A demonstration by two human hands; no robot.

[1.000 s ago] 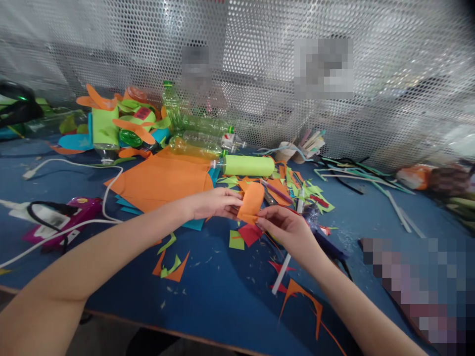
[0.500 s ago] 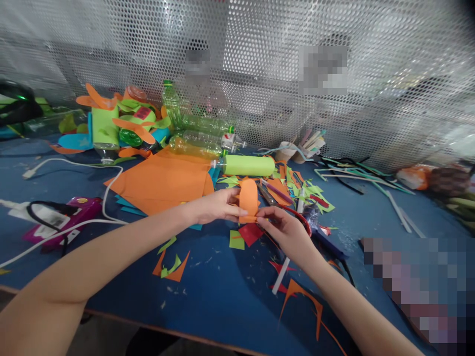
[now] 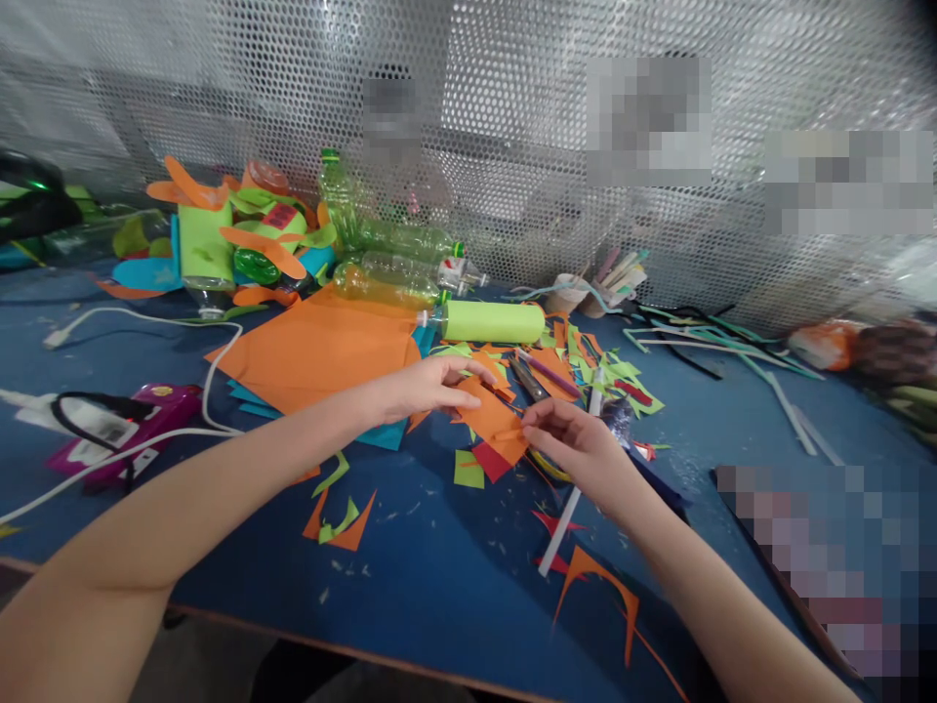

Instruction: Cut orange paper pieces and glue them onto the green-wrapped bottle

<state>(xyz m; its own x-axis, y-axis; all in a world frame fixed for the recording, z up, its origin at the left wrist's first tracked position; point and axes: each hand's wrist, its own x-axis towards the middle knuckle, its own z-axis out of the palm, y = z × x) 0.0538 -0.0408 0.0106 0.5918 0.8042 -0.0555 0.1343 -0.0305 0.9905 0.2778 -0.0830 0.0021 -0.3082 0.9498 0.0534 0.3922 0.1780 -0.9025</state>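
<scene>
A small orange paper piece (image 3: 492,414) is in front of me, with one edge folded over. My right hand (image 3: 571,439) pinches it at the folded edge between thumb and fingers. Its upper left end lies beside my left hand (image 3: 439,386), whose thumb and fingers are apart; whether the thumb touches the paper I cannot tell. Beneath the piece lie a red paper square (image 3: 495,463) and a light green paper square (image 3: 468,469). Beyond my hands lies a plastic bottle wrapped in light green paper (image 3: 494,321).
Large orange sheets (image 3: 314,342) lie over blue ones on the left. Behind them are clear green bottles (image 3: 395,242) and paper-decorated bottles (image 3: 205,244). Coloured scraps (image 3: 622,376), a white stick (image 3: 560,530), a purple power strip (image 3: 157,420) with cables and a cup of sticks (image 3: 604,298) surround the work.
The orange paper was curled up between both hands; now it lies flatter and tilted in my right hand. My left hand's fingers have spread apart from it.
</scene>
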